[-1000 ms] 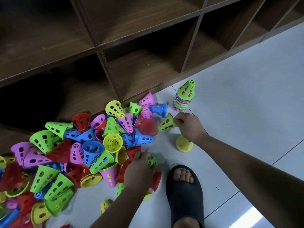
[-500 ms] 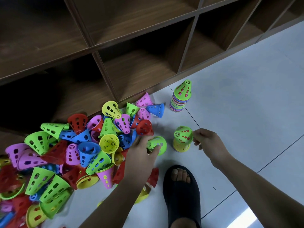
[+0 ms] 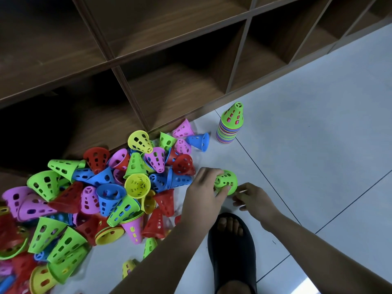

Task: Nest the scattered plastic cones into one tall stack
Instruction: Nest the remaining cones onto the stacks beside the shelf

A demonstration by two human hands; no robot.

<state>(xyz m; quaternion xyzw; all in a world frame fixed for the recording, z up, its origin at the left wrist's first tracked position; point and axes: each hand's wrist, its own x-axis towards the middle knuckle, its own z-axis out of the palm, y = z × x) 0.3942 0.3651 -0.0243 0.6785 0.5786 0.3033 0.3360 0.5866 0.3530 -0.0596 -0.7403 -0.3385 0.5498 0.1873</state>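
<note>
Nested stack [image 3: 230,126] stands upright on the floor [image 3: 318,124], just before the shelf unit [image 3: 169,81]. Pile of loose cones [image 3: 95,198] lies left of the stack and nearer the camera, along the shelf base. Held cone [image 3: 226,182] sits straight before the stack, well apart from it. Left hand [image 3: 203,196] grips the cone's left side, right hand [image 3: 254,197] is just right of it, contact unclear. Sandalled foot [image 3: 231,247] is nearest the camera, farthest from the stack.
</note>
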